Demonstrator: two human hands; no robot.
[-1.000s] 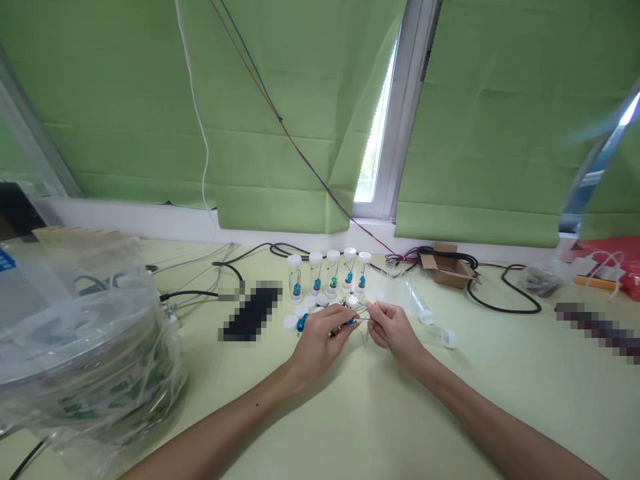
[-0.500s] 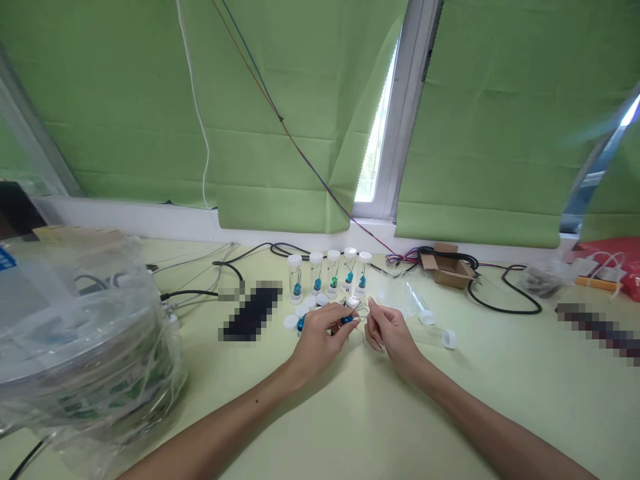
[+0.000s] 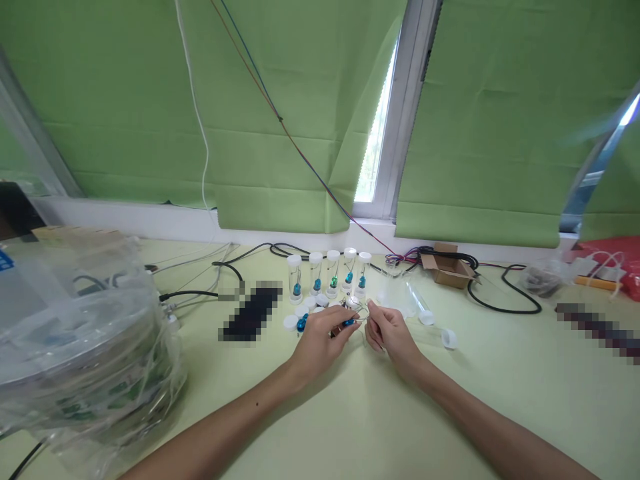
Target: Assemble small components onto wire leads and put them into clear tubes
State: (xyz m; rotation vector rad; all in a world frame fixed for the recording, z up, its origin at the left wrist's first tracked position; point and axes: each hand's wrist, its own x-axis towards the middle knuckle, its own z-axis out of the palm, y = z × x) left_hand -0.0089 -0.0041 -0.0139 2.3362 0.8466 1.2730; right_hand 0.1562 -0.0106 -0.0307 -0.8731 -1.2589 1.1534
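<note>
My left hand [image 3: 320, 339] is closed in a pinch on a small blue part [image 3: 349, 322] with thin wires. Just to its right, the fingertips of my right hand [image 3: 393, 332] are closed around the thin wire [image 3: 363, 312] that leads from this part. Beyond my hands stand several clear tubes [image 3: 315, 272] with white caps, each with a small blue or green wired piece inside. Loose white caps [image 3: 291, 323] and another blue piece [image 3: 302, 322] lie beside my left hand, which partly hides them.
Clear tubes with white ends [image 3: 426, 317] lie to the right, near a small open cardboard box [image 3: 450, 270]. Black cables [image 3: 520, 311] run along the back of the table. A large plastic-wrapped spool [image 3: 100, 360] stands at left. Green blinds [image 3: 300, 80] hang behind.
The wire between my hands has shifted slightly and the blue part has tilted a little. My hands stay almost in place, and the tubes have not moved.
</note>
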